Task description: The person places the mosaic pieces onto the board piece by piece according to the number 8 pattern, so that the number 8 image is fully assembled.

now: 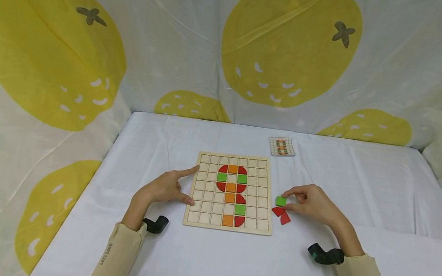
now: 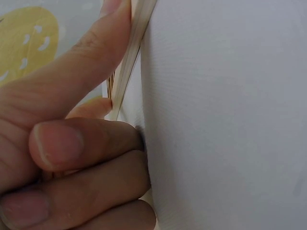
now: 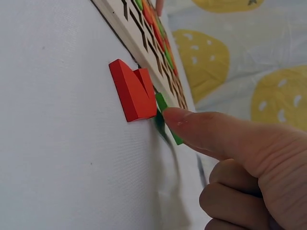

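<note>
A wooden grid board (image 1: 205, 208) lies on the white cloth. Orange and green squares and red quarter-circle tiles sit in its cells. My left hand (image 1: 164, 187) is at the board's left side, its spread index finger and thumb touching the edge; the other fingers are folded in the left wrist view. To the right of the board, my right hand (image 1: 315, 204) pinches a green square tile (image 1: 281, 201) between thumb and index finger, low over the cloth. Two red quarter-circle tiles (image 3: 132, 93) lie just beside the green one, near the board's right edge.
Behind the board, to its right, lies a small card (image 1: 282, 146) printed with a grid and a coloured pattern. A cloth with large yellow lemons (image 1: 292, 45) hangs behind and beside the table. Black devices (image 1: 325, 255) are worn at both wrists.
</note>
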`<state>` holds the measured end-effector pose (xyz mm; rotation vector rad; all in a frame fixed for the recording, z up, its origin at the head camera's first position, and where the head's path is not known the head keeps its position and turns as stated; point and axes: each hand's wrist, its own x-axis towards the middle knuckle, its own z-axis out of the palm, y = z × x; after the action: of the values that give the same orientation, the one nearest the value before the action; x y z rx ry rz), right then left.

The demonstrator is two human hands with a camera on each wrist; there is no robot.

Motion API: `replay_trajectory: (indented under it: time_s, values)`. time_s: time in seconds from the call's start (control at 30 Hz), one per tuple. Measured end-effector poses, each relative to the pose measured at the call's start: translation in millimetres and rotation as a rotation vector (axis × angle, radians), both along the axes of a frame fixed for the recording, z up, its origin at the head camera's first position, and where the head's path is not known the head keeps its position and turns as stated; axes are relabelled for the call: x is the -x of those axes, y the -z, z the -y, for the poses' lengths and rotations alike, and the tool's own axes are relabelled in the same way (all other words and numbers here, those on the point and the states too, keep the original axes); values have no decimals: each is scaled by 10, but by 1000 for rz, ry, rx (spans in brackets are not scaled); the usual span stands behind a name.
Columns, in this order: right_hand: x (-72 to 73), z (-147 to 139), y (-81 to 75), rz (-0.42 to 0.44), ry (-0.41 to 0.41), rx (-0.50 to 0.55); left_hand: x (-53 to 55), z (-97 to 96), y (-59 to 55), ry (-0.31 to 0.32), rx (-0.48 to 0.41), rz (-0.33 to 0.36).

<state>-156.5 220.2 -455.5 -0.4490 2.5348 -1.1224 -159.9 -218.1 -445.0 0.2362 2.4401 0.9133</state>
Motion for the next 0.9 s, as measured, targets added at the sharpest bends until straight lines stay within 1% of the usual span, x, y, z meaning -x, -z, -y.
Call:
replay_trajectory:
  time_s: [0.17,0.23,0.33,0.47,0.57,0.67,0.8,0.9]
  values:
    - [12,0,26,-52,40,-12,4,8,5,20,-12,-17]
    - [16,-2,32,-49,56,-17,4,7,5,18,-12,-18]
    - [17,-3,35,-38,59,-19,7,9,10,21,-12,-22]
    - [8,14,31,-16,41,1,8,13,18,26,-16,-26]
    - [-7,47,23,25,12,25,4,13,20,23,-19,-25]
    - [-28,91,19,56,-33,17,3,14,20,20,-16,-21]
    - [-47,129,16,44,-67,-31,1,11,11,20,-6,-17]
    - [-51,124,2,35,-58,-48,2,9,5,18,0,-15]
